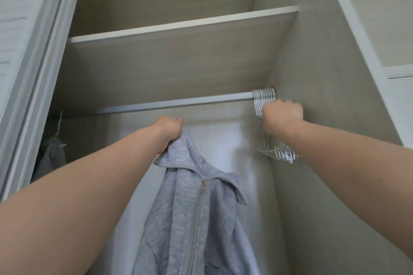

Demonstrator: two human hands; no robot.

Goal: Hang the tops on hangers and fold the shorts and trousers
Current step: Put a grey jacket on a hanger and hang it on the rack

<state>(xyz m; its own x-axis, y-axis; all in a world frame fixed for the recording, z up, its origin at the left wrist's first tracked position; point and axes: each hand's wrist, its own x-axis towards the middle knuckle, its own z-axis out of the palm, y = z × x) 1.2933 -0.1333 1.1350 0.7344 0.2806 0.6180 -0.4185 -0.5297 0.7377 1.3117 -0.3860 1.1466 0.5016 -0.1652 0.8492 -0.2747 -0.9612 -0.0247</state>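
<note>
A grey zip-up top [196,214] with a collar hangs down from my left hand [171,128], which grips it near the collar just below the closet rail [174,102]. Several white hangers [264,98] are bunched at the rail's right end against the side wall. My right hand [282,116] is curled around the necks of these hangers, just under their hooks. Their lower bars [277,151] stick out beneath my wrist.
A wooden shelf [183,26] runs across the wardrobe above the rail. At the far left a grey garment [52,154] hangs on a hanger in shadow. The sliding door frame [38,69] stands to the left, and the wardrobe's side wall [324,140] to the right.
</note>
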